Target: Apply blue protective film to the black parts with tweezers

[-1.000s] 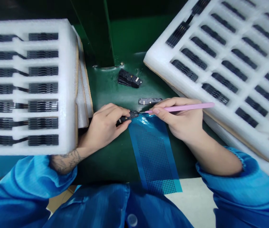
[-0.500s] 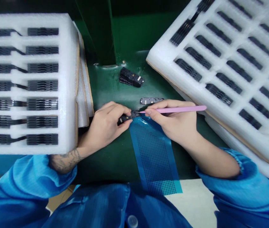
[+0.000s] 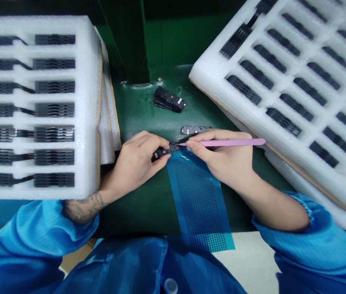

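I've got the left hand pinching a small black component just above the blue perforated film, while the right hand grips pink tweezers, tips at the component.

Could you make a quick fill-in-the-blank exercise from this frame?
The tweezers in the right hand are ____.
The left hand pinches a small black part between thumb and ____.
The perforated film on the green bench is ____.
A stack of black parts lies ____ one white foam tray and another.

Missing words: pink; fingers; blue; between.
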Demonstrator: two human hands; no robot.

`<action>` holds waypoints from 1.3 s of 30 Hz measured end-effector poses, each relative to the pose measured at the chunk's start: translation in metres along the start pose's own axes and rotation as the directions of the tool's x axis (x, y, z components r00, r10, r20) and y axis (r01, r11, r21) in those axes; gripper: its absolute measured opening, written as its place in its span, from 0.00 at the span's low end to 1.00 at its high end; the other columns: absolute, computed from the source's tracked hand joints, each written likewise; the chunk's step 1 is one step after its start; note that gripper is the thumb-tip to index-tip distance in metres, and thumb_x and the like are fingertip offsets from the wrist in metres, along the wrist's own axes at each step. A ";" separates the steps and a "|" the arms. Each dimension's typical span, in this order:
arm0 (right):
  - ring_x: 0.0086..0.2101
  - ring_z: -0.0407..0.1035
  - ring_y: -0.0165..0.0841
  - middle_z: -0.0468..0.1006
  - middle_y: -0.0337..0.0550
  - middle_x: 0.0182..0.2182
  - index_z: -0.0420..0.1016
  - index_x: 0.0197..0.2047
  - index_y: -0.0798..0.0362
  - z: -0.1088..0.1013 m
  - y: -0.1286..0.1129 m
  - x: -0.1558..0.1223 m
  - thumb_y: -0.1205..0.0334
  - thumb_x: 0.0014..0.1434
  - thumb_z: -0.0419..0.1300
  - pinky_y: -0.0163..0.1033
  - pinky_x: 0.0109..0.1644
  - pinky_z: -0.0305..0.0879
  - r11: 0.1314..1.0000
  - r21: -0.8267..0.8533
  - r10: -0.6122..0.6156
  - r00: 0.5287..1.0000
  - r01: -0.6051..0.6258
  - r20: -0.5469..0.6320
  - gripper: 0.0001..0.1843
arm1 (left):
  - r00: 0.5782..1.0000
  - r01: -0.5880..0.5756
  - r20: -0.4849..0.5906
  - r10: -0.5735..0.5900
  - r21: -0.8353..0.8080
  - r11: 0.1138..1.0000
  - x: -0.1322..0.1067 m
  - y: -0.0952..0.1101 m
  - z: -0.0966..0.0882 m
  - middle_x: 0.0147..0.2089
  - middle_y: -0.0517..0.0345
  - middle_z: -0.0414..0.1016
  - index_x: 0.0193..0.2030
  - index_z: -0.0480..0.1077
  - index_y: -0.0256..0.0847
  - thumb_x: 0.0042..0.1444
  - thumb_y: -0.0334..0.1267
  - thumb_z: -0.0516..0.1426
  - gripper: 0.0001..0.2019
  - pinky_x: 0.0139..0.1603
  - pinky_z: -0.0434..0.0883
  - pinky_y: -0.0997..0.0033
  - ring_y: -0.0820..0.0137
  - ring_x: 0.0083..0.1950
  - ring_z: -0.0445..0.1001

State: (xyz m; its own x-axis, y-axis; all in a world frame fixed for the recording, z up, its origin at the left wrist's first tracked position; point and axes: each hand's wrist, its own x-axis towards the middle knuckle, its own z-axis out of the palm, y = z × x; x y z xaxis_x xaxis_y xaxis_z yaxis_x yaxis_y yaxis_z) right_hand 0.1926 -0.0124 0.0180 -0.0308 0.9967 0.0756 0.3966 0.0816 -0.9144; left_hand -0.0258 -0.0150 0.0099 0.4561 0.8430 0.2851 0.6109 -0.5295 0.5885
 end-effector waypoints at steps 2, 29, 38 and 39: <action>0.31 0.80 0.34 0.86 0.39 0.31 0.84 0.32 0.49 0.000 0.000 0.000 0.66 0.54 0.72 0.39 0.36 0.78 1.000 0.000 -0.005 1.000 0.005 0.004 0.02 | 1.000 0.001 -0.001 -0.001 -0.001 1.000 0.000 0.000 0.000 0.41 0.59 0.81 0.42 0.72 0.39 0.57 0.30 0.65 0.08 0.46 0.75 0.70 0.69 0.44 0.78; 0.33 0.81 0.34 0.85 0.45 0.36 0.82 0.51 0.51 -0.014 0.012 -0.007 0.57 0.67 0.62 0.37 0.35 0.78 0.706 -0.141 -0.695 0.717 0.694 0.049 0.13 | 1.000 -0.015 0.007 0.015 -0.026 1.000 -0.002 -0.002 0.002 0.44 0.58 0.80 0.45 0.71 0.39 0.59 0.29 0.63 0.09 0.48 0.76 0.66 0.68 0.46 0.77; 0.43 0.78 0.39 0.86 0.41 0.44 0.79 0.36 0.48 -0.004 0.016 0.002 0.67 0.64 0.63 0.45 0.40 0.70 0.695 -0.265 -0.588 0.740 0.668 0.326 0.06 | 1.000 0.000 0.007 -0.001 0.001 1.000 -0.002 -0.001 0.002 0.43 0.58 0.80 0.44 0.71 0.40 0.58 0.29 0.64 0.09 0.47 0.75 0.68 0.68 0.45 0.77; 0.43 0.78 0.39 0.86 0.40 0.44 0.78 0.35 0.47 -0.009 0.015 0.001 0.67 0.64 0.63 0.45 0.40 0.70 0.708 -0.272 -0.571 0.754 0.652 0.323 0.06 | 1.000 0.008 0.010 -0.008 0.005 1.000 -0.002 -0.001 0.002 0.43 0.58 0.80 0.44 0.71 0.40 0.58 0.30 0.64 0.09 0.47 0.75 0.68 0.68 0.45 0.78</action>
State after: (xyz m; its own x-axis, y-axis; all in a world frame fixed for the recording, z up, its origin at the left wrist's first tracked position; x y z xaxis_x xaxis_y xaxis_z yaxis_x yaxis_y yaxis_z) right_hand 0.2066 -0.0097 0.0076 -0.5465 0.7058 0.4508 0.5098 0.7074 -0.4895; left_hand -0.0264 -0.0165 0.0071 0.4576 0.8462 0.2731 0.6175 -0.5234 0.5872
